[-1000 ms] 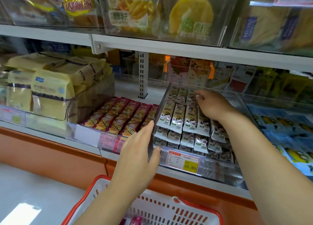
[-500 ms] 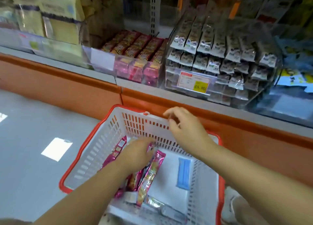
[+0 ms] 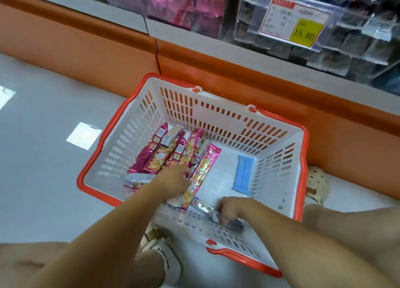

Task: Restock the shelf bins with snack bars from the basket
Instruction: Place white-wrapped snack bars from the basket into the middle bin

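Left hand (image 3: 175, 178) on pink bars (image 3: 173, 155), right hand (image 3: 232, 209) seemingly pinching silver bar (image 3: 204, 206) at basket (image 3: 216, 112) near wall, grips unclear

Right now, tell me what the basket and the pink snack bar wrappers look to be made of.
Basket: apparently rigid moulded plastic, matte white slotted walls with an orange rim. Pink snack bar wrappers: likely thin metallised plastic film, judging by the glossy glare and crinkled, crimped ends; the exact film can't be told.
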Demonstrator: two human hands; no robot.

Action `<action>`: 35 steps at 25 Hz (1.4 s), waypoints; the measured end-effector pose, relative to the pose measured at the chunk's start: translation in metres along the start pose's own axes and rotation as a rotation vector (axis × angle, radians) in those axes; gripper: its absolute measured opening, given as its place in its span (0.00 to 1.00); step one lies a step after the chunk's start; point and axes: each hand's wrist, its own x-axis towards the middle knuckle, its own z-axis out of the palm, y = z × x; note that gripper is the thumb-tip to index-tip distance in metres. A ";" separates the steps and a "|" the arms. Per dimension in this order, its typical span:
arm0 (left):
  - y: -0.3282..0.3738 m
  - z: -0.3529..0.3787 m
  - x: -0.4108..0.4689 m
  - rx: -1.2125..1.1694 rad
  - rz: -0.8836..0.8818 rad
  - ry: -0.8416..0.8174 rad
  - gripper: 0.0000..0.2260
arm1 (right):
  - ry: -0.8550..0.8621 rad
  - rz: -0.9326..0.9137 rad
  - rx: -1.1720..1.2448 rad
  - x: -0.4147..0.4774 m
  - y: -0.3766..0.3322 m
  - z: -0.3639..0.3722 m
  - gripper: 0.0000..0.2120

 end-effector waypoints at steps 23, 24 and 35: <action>0.065 -0.047 -0.048 -0.960 0.128 -0.084 0.11 | 0.275 -0.597 1.665 -0.149 0.027 -0.042 0.22; 0.069 -0.054 -0.053 -0.958 0.153 -0.107 0.12 | 0.353 -0.616 1.668 -0.158 0.030 -0.046 0.23; 0.178 -0.109 -0.117 -0.720 0.579 -0.068 0.16 | 1.099 -0.880 1.607 -0.264 0.015 -0.084 0.29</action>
